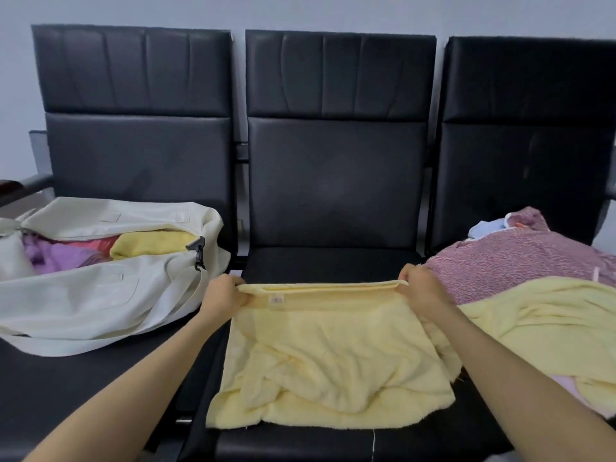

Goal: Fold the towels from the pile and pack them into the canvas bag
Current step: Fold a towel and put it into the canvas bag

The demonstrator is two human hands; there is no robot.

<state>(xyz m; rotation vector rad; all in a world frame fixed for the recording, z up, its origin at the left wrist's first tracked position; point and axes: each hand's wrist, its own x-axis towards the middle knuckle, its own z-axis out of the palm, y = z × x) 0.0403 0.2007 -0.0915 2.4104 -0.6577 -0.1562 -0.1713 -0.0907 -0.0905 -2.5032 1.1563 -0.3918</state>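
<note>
A pale yellow towel (333, 355) lies on the middle black seat, its far edge stretched taut and lifted slightly. My left hand (223, 295) pinches the towel's far left corner. My right hand (421, 290) pinches the far right corner. The near part of the towel is rumpled on the seat. A cream canvas bag (83, 295) lies open on the left seat, with a folded yellow towel (153, 243) and purple and pink towels (56, 253) inside. The towel pile (520, 261) sits on the right seat: a mauve towel on top, another yellow towel (546, 311) draped in front.
Three black padded chairs (336, 175) stand in a row against a pale wall. A black clip (198, 250) hangs at the bag's zip end and its strap trails over the seat. A light blue cloth (488, 226) peeks from behind the pile.
</note>
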